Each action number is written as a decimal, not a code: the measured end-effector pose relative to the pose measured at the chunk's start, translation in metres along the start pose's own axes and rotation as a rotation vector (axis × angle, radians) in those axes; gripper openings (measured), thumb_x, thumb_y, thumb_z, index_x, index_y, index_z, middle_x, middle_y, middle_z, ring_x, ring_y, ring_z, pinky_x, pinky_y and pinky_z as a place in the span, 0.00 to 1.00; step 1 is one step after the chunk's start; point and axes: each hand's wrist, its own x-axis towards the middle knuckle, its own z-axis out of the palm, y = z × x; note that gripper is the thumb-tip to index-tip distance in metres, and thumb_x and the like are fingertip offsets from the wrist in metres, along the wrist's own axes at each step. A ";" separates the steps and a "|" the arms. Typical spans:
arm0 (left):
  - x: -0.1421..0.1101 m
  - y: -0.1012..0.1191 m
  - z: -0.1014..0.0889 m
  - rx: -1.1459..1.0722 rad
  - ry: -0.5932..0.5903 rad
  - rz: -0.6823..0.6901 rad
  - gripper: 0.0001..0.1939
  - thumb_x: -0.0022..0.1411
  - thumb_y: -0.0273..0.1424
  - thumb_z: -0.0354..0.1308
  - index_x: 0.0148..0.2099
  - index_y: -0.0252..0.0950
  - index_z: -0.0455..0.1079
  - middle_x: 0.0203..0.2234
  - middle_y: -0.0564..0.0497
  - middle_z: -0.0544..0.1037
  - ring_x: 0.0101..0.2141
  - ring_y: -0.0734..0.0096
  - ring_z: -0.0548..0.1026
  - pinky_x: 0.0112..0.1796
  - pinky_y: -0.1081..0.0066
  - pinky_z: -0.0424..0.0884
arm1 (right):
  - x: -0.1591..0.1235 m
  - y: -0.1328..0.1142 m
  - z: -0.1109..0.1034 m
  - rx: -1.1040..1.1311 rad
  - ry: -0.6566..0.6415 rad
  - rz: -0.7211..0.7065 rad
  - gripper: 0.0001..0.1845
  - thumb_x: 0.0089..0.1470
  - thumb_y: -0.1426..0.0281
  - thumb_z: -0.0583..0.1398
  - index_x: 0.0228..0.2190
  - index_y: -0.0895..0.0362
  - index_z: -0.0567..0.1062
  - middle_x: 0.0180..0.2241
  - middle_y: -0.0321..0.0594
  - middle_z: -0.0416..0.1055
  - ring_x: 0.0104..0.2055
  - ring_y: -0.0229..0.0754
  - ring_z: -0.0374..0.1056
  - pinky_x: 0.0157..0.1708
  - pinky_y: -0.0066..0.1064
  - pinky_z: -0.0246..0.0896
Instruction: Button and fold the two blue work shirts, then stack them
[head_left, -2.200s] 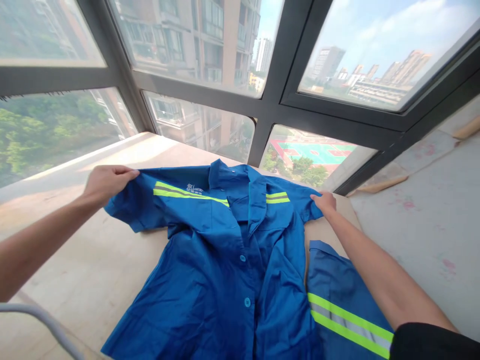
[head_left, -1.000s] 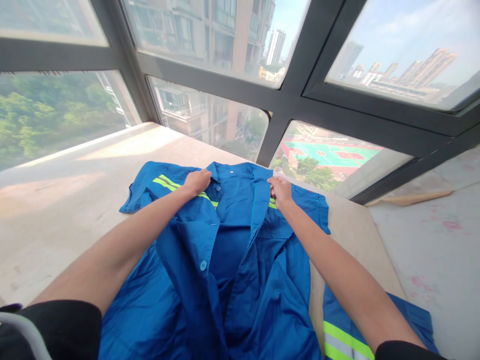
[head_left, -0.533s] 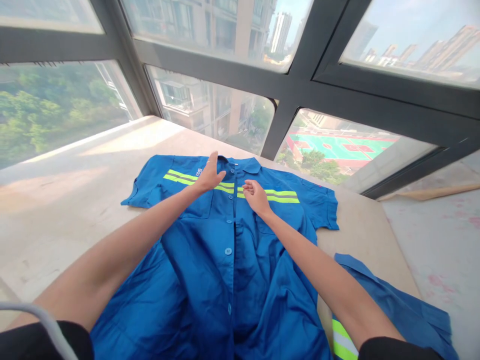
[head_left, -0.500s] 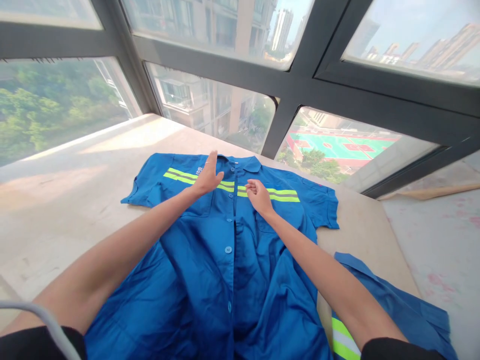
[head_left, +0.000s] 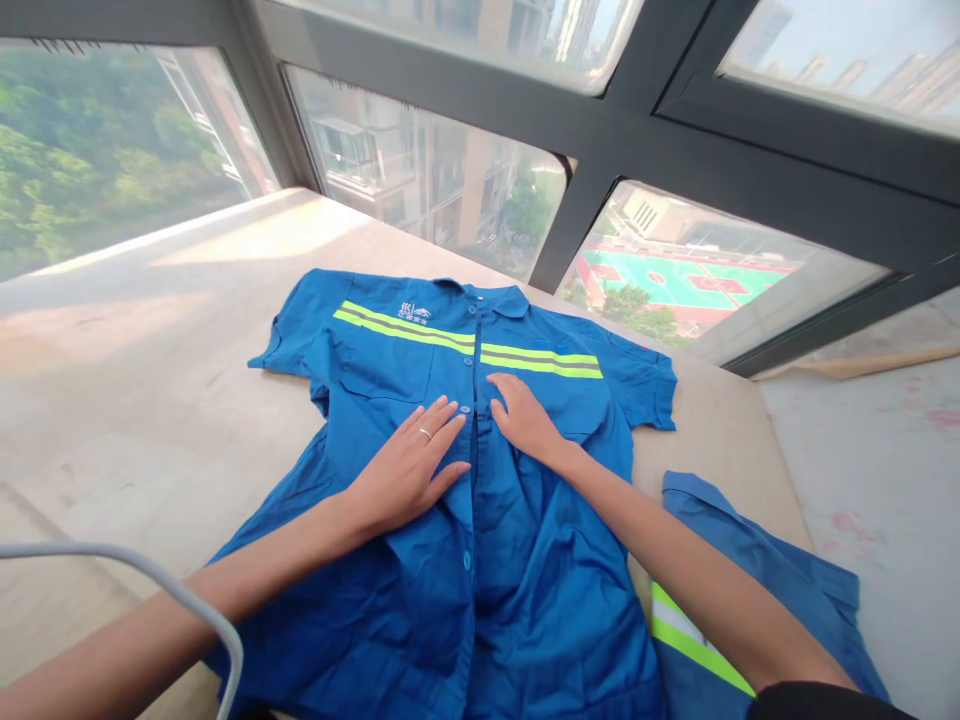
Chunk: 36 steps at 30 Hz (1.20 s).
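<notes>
A blue short-sleeved work shirt (head_left: pixel 382 370) lies spread face up, collar toward the window, with a yellow-green reflective band (head_left: pixel 540 360) across its chest and a white print on one side. Its front edges meet along the buttons, with a narrow gap in the upper part. My left hand (head_left: pixel 412 455), a ring on one finger, is laid over the shirt beside the button line with fingers stretched out. Over the other front panel, just below the band, my right hand (head_left: pixel 525 420) is held with bent fingers apart, nothing visible in them.
Another blue garment (head_left: pixel 757 580) with a reflective stripe lies at the lower right. A grey cable (head_left: pixel 165 580) crosses the lower left. The pale sill (head_left: pixel 150 380) under the shirt ends at dark window frames (head_left: pixel 615 130); a flower-patterned surface (head_left: pixel 885 490) borders the right.
My left hand has come down from near the collar onto the shirt's middle, uncovering the white print. My right hand has shifted slightly lower. The camera view has tilted down.
</notes>
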 end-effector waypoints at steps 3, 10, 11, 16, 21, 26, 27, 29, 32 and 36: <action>-0.033 0.017 -0.007 -0.040 0.127 0.026 0.21 0.70 0.33 0.49 0.63 0.40 0.65 0.63 0.41 0.68 0.66 0.56 0.60 0.62 0.51 0.66 | -0.016 -0.016 -0.006 0.012 0.016 -0.021 0.23 0.58 0.75 0.53 0.55 0.57 0.71 0.54 0.51 0.70 0.59 0.49 0.65 0.62 0.49 0.59; -0.107 0.050 -0.008 0.045 -0.021 0.092 0.30 0.66 0.34 0.54 0.69 0.46 0.59 0.66 0.46 0.62 0.67 0.52 0.57 0.62 0.47 0.66 | -0.078 -0.070 -0.029 0.099 -0.154 -0.214 0.18 0.61 0.75 0.54 0.51 0.53 0.75 0.50 0.46 0.75 0.55 0.47 0.69 0.57 0.46 0.66; -0.115 0.051 -0.006 0.074 -0.043 0.090 0.32 0.65 0.35 0.54 0.70 0.46 0.55 0.67 0.46 0.59 0.67 0.50 0.56 0.62 0.46 0.66 | -0.089 -0.078 -0.032 0.102 -0.193 -0.228 0.19 0.61 0.76 0.54 0.50 0.53 0.75 0.49 0.46 0.75 0.54 0.46 0.69 0.56 0.45 0.67; -0.144 0.050 0.007 0.174 -0.067 0.007 0.41 0.66 0.43 0.54 0.74 0.41 0.42 0.69 0.41 0.53 0.67 0.48 0.56 0.62 0.46 0.65 | -0.133 -0.106 -0.039 0.063 -0.297 -0.192 0.23 0.59 0.78 0.54 0.55 0.57 0.72 0.55 0.49 0.71 0.58 0.49 0.66 0.59 0.46 0.65; -0.151 0.055 0.015 0.157 0.018 -0.109 0.45 0.66 0.44 0.54 0.75 0.38 0.35 0.70 0.40 0.53 0.67 0.50 0.56 0.64 0.49 0.60 | -0.155 -0.128 -0.028 0.162 -0.208 0.115 0.20 0.63 0.66 0.57 0.55 0.56 0.71 0.43 0.46 0.76 0.43 0.46 0.73 0.47 0.41 0.71; -0.148 0.061 0.019 0.147 0.084 -0.188 0.42 0.68 0.42 0.52 0.75 0.37 0.37 0.68 0.39 0.56 0.67 0.51 0.57 0.64 0.51 0.60 | -0.154 -0.131 -0.014 0.082 -0.254 0.155 0.18 0.60 0.69 0.59 0.52 0.59 0.74 0.45 0.48 0.76 0.46 0.49 0.72 0.50 0.43 0.69; -0.148 0.062 0.018 0.149 0.080 -0.188 0.40 0.68 0.42 0.52 0.74 0.36 0.40 0.68 0.38 0.57 0.67 0.51 0.58 0.64 0.51 0.60 | -0.152 -0.130 -0.013 0.061 -0.282 0.126 0.17 0.59 0.74 0.56 0.50 0.59 0.75 0.45 0.48 0.75 0.48 0.49 0.71 0.52 0.41 0.67; -0.147 0.062 0.017 0.152 0.072 -0.192 0.35 0.69 0.42 0.51 0.72 0.34 0.48 0.66 0.38 0.61 0.65 0.52 0.61 0.64 0.51 0.61 | -0.151 -0.127 -0.013 0.015 -0.335 0.099 0.23 0.55 0.83 0.51 0.47 0.60 0.76 0.44 0.48 0.75 0.49 0.47 0.70 0.53 0.38 0.66; -0.147 0.060 0.014 0.161 0.071 -0.244 0.28 0.70 0.40 0.49 0.67 0.32 0.61 0.61 0.37 0.70 0.61 0.52 0.68 0.60 0.53 0.66 | -0.153 -0.126 -0.016 -0.132 -0.358 0.094 0.25 0.54 0.84 0.50 0.50 0.60 0.75 0.49 0.50 0.71 0.51 0.47 0.67 0.54 0.37 0.65; -0.152 0.061 0.012 0.167 0.100 -0.275 0.24 0.71 0.39 0.49 0.62 0.31 0.68 0.57 0.37 0.74 0.57 0.53 0.72 0.56 0.55 0.70 | -0.160 -0.129 -0.018 -0.387 -0.446 -0.033 0.30 0.56 0.81 0.53 0.59 0.57 0.69 0.64 0.52 0.56 0.55 0.52 0.64 0.54 0.43 0.65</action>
